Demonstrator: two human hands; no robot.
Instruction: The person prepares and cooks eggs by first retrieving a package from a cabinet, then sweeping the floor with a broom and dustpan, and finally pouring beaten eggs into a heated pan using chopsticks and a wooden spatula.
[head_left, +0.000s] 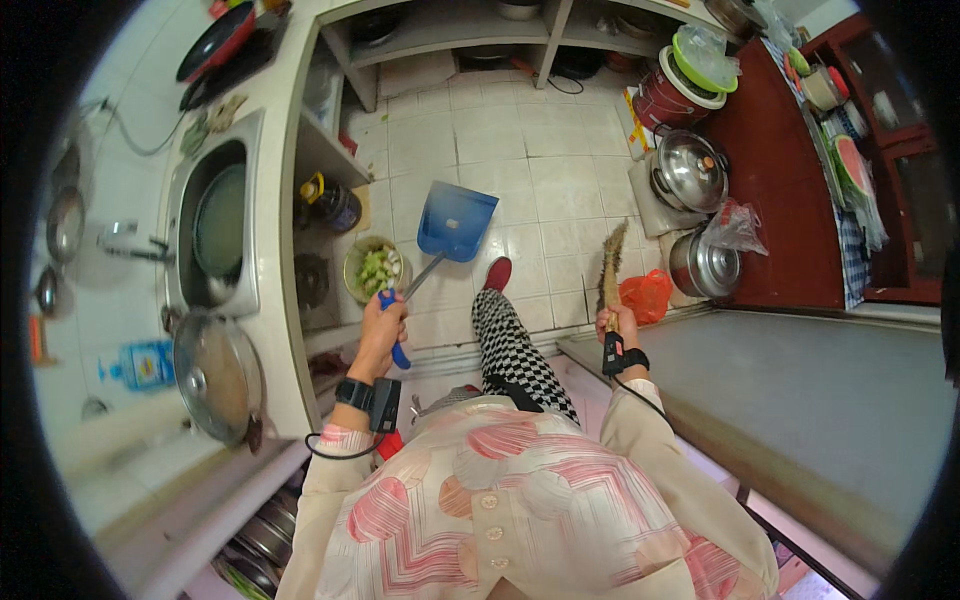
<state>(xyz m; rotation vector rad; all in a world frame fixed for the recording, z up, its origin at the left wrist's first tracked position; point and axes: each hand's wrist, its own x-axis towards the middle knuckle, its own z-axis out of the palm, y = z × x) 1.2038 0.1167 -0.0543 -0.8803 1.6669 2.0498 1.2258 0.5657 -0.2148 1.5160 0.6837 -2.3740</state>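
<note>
My left hand (381, 330) is closed around the blue handle of a long-handled dustpan (459, 217). Its wide blue pan hangs ahead of me over the tiled floor; whether it touches the tiles I cannot tell. My right hand (619, 321) grips a small brush (612, 262) with dark bristles and a worn, light-coloured body, pointing away from me. Beside the dustpan's shaft stands a bin (352, 279) holding green and white vegetable scraps. Black devices with cables are strapped to both wrists.
At left, a counter (281, 300) carries a steel sink (180, 225) and a glass-lidded pan (217, 379). An oil bottle (337, 206) stands under it. Along the right are a lidded steel pot (694, 172), another pot (705, 262), a red bucket (667, 101) and a red plastic bag (646, 295).
</note>
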